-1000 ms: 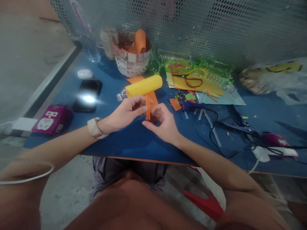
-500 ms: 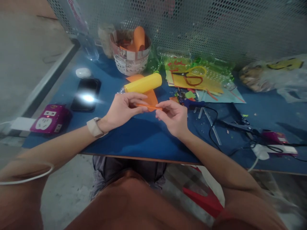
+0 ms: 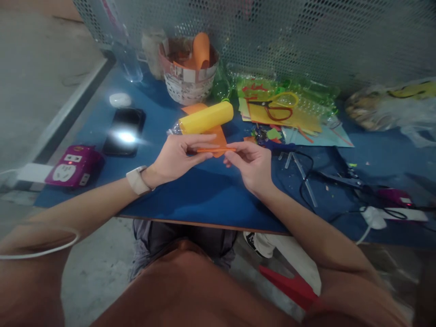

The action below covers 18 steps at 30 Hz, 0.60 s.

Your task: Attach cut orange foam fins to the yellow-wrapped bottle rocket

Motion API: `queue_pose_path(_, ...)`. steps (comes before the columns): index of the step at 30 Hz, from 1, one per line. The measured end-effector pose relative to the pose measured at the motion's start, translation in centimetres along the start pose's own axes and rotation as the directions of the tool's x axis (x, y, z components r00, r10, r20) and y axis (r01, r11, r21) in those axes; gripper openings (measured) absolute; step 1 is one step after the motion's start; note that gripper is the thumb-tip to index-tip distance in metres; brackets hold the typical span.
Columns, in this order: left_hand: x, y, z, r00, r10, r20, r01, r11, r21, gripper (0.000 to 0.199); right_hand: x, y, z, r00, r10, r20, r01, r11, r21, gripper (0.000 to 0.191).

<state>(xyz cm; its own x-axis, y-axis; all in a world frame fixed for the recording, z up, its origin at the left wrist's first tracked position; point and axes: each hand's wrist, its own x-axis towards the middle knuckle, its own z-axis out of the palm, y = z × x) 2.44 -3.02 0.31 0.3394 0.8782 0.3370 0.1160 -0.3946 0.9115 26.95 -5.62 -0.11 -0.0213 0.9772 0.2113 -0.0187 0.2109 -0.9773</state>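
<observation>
A thin orange paper strip [image 3: 216, 150], which looks folded or rolled, spans the gap between my hands above the blue table. My left hand [image 3: 177, 156] pinches its left end between thumb and fingers. At the right end, my right hand [image 3: 251, 164] grips it with thumb and fingertips. Just behind the hands lies a bottle wrapped in yellow paper [image 3: 207, 117], its clear end pointing left. Under that bottle sits a sheet of orange paper [image 3: 220, 133], partly hidden by the hands.
A woven basket [image 3: 190, 86] holding orange paper stands at the back. Scissors [image 3: 277, 111] lie on coloured sheets [image 3: 306, 125] to the right. A phone [image 3: 124, 136] and purple power socket [image 3: 70, 168] are at left. Black cables [image 3: 308, 175] cross the right side.
More of the orange strip now shows between my hands, as my right hand has shifted slightly right along it. The whole view has shifted a little.
</observation>
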Motion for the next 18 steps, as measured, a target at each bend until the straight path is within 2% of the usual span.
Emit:
queue_pose_path(4,0.00,-0.17,-0.02,0.999,0.036,0.035,-0.036,0.999,0.016,0.045,0.38,0.69,-0.11,0.999,0.024,-0.021,-0.023,0.998,0.054,0.044)
queue_pose_path(9,0.04,-0.32,-0.10,0.995,0.088,0.053,-0.092,0.993,0.073,0.044,0.48,0.85,-0.09,0.998,0.066,0.018,-0.067,0.992,0.109,0.044)
queue_pose_path(18,0.14,0.48,-0.38,0.993,0.063,0.100,-0.075,0.989,0.129,0.040,0.32,0.34,-0.09,0.990,0.128,0.058,-0.134,0.984,0.118,0.050)
